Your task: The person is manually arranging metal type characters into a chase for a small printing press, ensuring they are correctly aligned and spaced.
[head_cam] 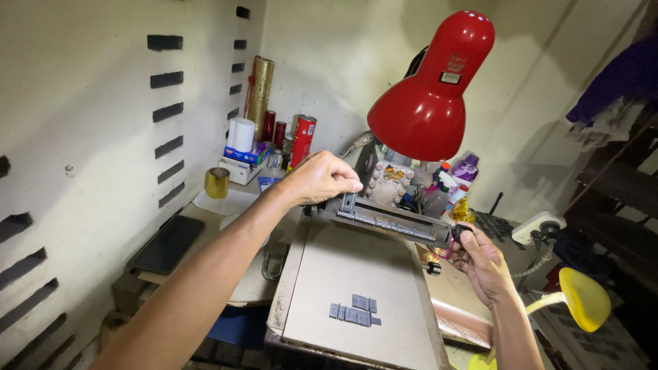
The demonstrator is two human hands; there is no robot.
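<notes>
Left grip (322, 178) closes over the left end of the metal type holder (387, 220) at the platen's (356, 270) rear edge; right grip (480, 257) pinches the black knob (458, 233) at the holder's right end. Loose type blocks (355, 310) lie on the platen.

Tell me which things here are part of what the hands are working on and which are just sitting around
In use: left hand on metal type holder bar; right hand on its black knob; grey type blocks; press bed.

Lying about: red lamp; gold tape roll; red cans; bottles.

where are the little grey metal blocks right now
In the head view, the grey metal blocks lie low in the middle, on the flat board, well below the long metal bar.
</notes>
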